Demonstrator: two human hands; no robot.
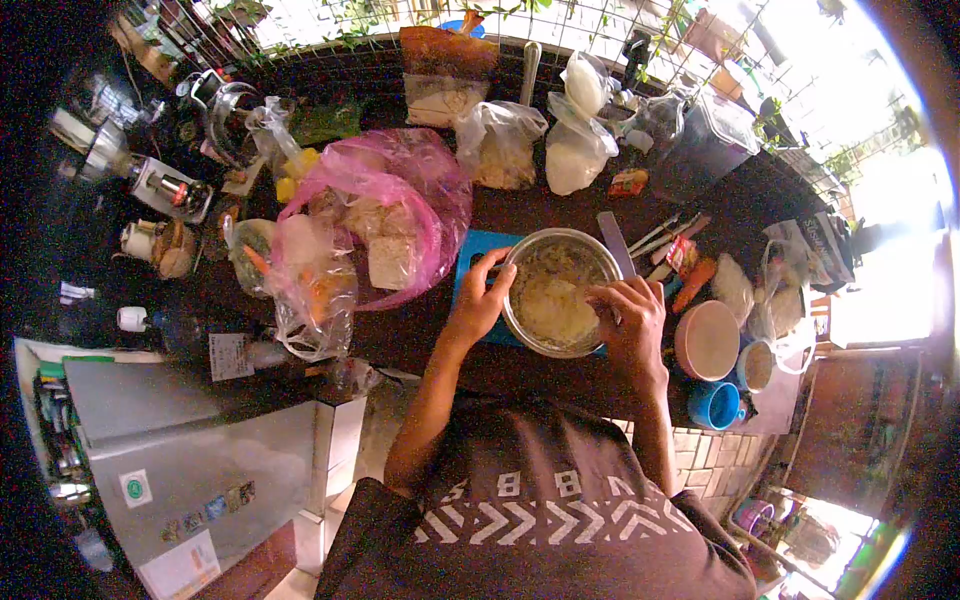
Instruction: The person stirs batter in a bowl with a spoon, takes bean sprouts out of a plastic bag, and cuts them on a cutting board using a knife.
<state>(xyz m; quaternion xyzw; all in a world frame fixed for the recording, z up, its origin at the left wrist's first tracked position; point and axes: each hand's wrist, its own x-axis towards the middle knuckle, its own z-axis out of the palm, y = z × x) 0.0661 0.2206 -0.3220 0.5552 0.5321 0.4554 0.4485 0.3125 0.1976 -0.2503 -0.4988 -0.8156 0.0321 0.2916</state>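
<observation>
A round metal bowl sits in front of me, partly over a blue board. Inside it is a pale, lumpy mixture, smoother and lighter toward the near side. My left hand grips the bowl's left rim, thumb on the edge and fingers along the outer wall. Over the right side of the bowl, my right hand has its fingers curled together above the mixture. What those fingers hold, if anything, is hidden. Just behind the bowl's right edge lies a flat, greyish-purple blade-like strip.
Left of the bowl stands a pink plastic bag with pale blocks showing. To the right are a pinkish round lid or container, a blue cup and a carrot. Clear bags line the back, beneath a wire grille.
</observation>
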